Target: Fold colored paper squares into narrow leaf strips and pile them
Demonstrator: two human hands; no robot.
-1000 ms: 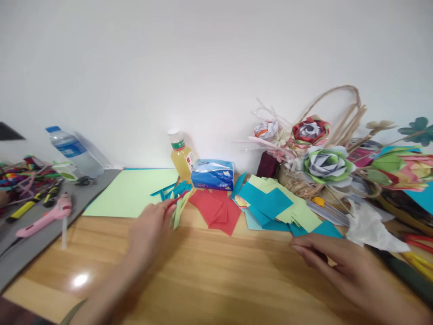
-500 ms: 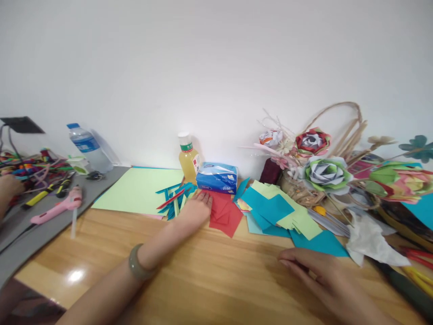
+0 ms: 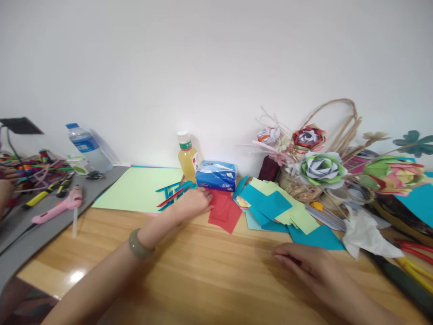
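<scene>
My left hand (image 3: 193,203), with a greenish bangle at the wrist, reaches to the left edge of the overlapping red paper squares (image 3: 225,214). Its fingers are curled together at that edge; the exact grip is partly hidden. Just behind it stands a blue tissue pack (image 3: 216,176). Strips of blue and red paper (image 3: 169,194) lie beside its wrist side. My right hand (image 3: 304,266) rests low over the wooden table (image 3: 216,271), thumb and fingertips together, with nothing visible in it. Blue and light green paper pieces (image 3: 267,203) lie beyond it.
A juice bottle (image 3: 188,160) and a large pale green sheet (image 3: 135,189) stand and lie at the back. Leftward are a pink glue gun (image 3: 61,208), a water bottle (image 3: 88,146) and another person's hand (image 3: 4,194). Paper flowers (image 3: 321,169), crumpled tissue (image 3: 367,232) and scissors (image 3: 416,271) crowd the right.
My left hand has drawn slightly left across the red paper, its fingers now more curled at the paper's edge. My right hand looks nearly the same; the view has shifted a little.
</scene>
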